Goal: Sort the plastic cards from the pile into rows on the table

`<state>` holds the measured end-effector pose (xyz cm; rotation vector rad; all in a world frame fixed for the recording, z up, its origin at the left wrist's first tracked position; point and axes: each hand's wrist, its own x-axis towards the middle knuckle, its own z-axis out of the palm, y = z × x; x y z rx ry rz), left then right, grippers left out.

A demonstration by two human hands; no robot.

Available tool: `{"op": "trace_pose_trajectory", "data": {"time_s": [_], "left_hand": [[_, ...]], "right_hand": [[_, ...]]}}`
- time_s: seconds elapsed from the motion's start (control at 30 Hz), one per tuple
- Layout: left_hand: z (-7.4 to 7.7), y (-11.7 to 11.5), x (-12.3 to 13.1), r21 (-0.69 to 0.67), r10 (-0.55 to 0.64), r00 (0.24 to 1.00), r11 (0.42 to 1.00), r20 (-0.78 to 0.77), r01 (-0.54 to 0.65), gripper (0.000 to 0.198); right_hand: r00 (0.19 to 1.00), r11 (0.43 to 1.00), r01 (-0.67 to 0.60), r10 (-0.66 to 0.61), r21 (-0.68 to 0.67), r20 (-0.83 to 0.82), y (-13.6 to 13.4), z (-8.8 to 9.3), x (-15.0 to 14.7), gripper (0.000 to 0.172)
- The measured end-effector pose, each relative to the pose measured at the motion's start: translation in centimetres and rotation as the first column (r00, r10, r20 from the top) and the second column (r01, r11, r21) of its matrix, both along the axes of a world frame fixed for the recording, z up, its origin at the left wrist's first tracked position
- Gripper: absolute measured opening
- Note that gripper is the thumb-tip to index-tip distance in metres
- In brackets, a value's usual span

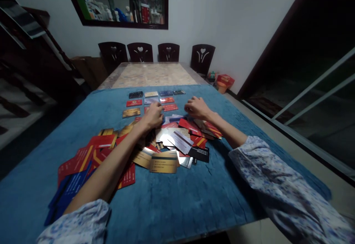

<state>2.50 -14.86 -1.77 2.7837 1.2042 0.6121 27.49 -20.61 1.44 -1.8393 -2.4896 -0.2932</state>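
My left hand (154, 115) reaches down over the laid-out cards, its fingers bent together. The edge of a red card (146, 109) shows beside these fingers; whether they grip it is hidden. Just right of this hand lies another red card (170, 107). My right hand (197, 108) is at the far edge of the card pile, fingers curled in, with no card visible in them. Below both hands spreads a loose heap of overlapping cards, among them a silver card (181, 142), a gold card (163, 162) and a black card (201, 154).
A blue cloth (177, 207) covers the near table. Rows of cards, including a gold card (131, 112) and a black card (135, 94), lie beyond the heap. Red cards (74, 162) and blue cards (68, 188) spread under my left forearm. Chairs (140, 53) stand behind the table.
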Motion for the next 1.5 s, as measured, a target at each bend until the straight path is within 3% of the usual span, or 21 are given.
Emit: {"op": "trace_pose_trajectory", "data": {"time_s": [0.37,0.63,0.97,1.23,1.5], "left_hand": [[1.4,-4.4,3.9,-0.055,-0.132,0.984,0.99,-0.122,0.127,0.029],[0.8,-6.3,5.7,-0.1,-0.221,0.969,0.972,-0.113,0.21,0.034],[0.5,-6.9,5.7,-0.162,-0.24,0.961,0.963,-0.137,0.217,0.047],[-0.3,-6.5,5.6,-0.18,-0.258,0.956,0.956,-0.141,0.232,0.034],[-0.3,-6.7,5.5,-0.165,-0.267,0.955,0.956,-0.13,0.244,0.034]], "right_hand": [[0.988,0.994,-0.022,0.038,0.106,-0.151,-4.3,-3.1,3.5,0.019],[0.966,0.979,-0.04,0.089,0.2,-0.243,-6.0,-4.4,4.2,0.027],[0.964,0.978,-0.127,0.161,0.164,-0.214,-7.5,-5.4,3.4,0.037],[0.956,0.975,-0.158,0.191,0.155,-0.224,-7.4,-5.8,3.5,0.037],[0.955,0.978,-0.156,0.185,0.14,-0.23,-7.3,-6.0,3.7,0.038]]}}
